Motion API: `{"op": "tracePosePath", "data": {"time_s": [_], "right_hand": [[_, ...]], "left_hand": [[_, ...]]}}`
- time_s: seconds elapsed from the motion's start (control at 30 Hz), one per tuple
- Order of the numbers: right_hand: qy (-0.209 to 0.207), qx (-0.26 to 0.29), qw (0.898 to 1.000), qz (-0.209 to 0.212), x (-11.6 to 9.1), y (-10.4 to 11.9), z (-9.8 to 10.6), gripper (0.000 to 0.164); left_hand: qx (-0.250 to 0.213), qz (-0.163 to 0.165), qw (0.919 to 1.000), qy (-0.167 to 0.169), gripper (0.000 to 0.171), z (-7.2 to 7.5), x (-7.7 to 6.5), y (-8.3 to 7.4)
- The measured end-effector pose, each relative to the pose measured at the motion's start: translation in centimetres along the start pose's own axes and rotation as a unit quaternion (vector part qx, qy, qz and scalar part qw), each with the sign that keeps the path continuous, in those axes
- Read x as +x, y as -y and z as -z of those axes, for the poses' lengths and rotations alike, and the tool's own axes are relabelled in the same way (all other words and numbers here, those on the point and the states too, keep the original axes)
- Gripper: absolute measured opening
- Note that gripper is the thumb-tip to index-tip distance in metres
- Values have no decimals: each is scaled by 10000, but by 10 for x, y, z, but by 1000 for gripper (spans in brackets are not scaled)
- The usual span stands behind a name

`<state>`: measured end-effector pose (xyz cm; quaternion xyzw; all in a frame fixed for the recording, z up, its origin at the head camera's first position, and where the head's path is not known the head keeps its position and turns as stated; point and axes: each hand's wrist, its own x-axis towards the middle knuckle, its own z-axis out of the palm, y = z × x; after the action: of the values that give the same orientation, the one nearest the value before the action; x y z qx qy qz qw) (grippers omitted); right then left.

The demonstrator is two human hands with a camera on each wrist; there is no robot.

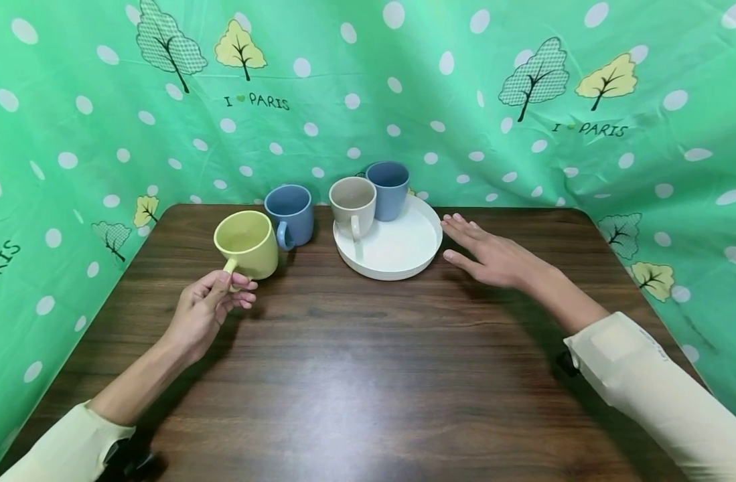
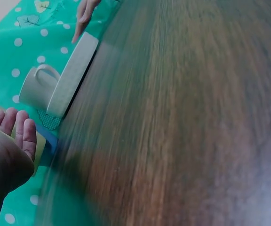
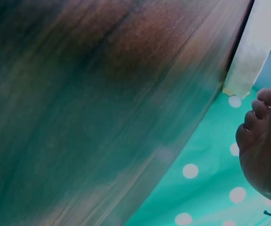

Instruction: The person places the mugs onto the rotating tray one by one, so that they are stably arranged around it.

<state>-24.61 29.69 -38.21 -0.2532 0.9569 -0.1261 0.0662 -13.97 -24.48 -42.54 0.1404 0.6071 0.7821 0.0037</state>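
Observation:
My left hand [image 1: 207,308] pinches the handle of a yellow-green mug [image 1: 256,251], thumb on top of it. Close behind that mug stands a blue mug [image 1: 298,217], its handle toward me. On a round white tray [image 1: 412,248] sit a light grey mug [image 1: 349,217] at the left and a second blue mug [image 1: 392,197] at the back. The right hand [image 1: 491,254] is held with straight fingers beside the tray's right rim, holding nothing. In the left wrist view the left hand [image 2: 13,146] partly hides the yellow-green mug.
Everything stands on a dark brown wooden table [image 1: 343,361], the mugs and tray near its far edge. A green dotted cloth [image 1: 404,87] with printed trees hangs right behind that edge and along both sides.

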Motion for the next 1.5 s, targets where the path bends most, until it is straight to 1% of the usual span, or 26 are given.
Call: {"op": "tracePosePath", "data": {"time_s": [0.27,0.5,0.67,0.93,1.07,1.27,1.5], "right_hand": [[114,100,9998,152,6,0,-7,76],[147,24,9998,118,4,0,-9,75],[111,-28,9998,186,-1,2,-10,73],[148,-55,9993,351,-5,4,-10,71],[167,-60,9992,366,-9,7,-11,69],[106,-79,9990,423,-13,12,-13,67],[103,-75,9987,499,-18,18,-16,67]], "left_hand": [[-55,-75,9999,89,32,-3,-7,-2],[-34,-7,9998,206,33,-6,-10,-5],[-32,-42,9994,343,34,-7,-12,-5],[-31,-122,9988,465,35,-9,-12,-3],[17,-114,9984,552,36,-11,-11,-1],[38,-104,9982,590,36,-13,-11,-3],[34,-31,9974,720,36,-20,-11,-3]]}}
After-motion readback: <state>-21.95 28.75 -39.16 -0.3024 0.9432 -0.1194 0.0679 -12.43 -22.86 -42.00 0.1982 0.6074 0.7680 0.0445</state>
